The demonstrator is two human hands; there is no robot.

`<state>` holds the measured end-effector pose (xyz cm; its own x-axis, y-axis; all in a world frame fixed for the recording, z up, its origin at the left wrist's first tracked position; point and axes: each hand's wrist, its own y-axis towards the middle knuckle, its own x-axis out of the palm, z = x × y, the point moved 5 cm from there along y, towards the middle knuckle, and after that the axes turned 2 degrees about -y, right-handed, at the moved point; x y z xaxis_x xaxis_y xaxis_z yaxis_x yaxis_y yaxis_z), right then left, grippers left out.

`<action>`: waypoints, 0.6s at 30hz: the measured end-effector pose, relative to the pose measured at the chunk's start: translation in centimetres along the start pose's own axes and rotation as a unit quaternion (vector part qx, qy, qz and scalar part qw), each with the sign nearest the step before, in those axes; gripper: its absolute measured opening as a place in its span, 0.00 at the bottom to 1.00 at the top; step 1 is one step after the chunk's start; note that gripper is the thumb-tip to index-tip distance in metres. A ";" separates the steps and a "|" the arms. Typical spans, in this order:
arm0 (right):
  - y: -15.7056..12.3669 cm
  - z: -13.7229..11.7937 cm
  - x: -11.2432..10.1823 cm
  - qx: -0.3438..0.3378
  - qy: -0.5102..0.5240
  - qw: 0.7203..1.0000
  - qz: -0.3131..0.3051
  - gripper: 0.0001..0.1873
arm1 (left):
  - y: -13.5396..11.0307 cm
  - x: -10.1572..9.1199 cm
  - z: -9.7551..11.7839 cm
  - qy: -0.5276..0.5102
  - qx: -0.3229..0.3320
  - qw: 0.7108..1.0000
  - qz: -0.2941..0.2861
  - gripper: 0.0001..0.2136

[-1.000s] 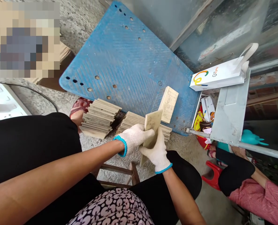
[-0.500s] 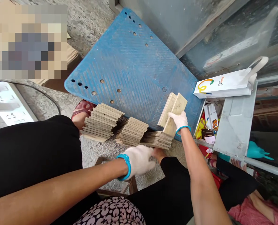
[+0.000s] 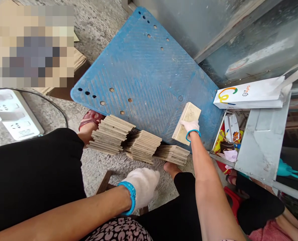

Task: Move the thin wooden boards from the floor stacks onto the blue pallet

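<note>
The right hand grips a small stack of wooden tiles flat against the blue board, likely squaring it. Below the board, the left hand hangs loosely curled and empty.

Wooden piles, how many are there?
4. The left pile, middle pile and right pile line the near edge of the blue board; the small pile lies on it, under the right hand.

White glove with blue cuff on right hand, pale beige tiles, ribbed blue board.
</note>
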<state>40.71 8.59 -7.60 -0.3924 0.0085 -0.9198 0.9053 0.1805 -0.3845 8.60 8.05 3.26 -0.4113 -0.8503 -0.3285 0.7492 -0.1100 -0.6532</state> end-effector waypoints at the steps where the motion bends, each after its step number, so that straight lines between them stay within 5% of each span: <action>1: 0.0 0.0 0.1 -0.004 0.004 1.000 0.003 0.56 | 0.0 0.0 0.0 0.001 -0.001 1.000 0.000 0.21; 11: -0.1 0.1 0.5 -0.005 -0.009 1.000 -0.013 0.56 | 0.4 0.3 -0.1 -0.009 -0.007 1.000 0.011 0.18; 18: -1.9 2.6 -2.4 -0.043 0.042 0.994 0.087 0.34 | 0.7 0.2 0.3 0.013 0.009 1.000 0.022 0.18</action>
<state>40.34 5.71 -4.86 -0.2470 0.1275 -0.9606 0.9446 0.2527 -0.2094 9.18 7.71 2.93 -0.3902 -0.8411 -0.3745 0.7758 -0.0814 -0.6257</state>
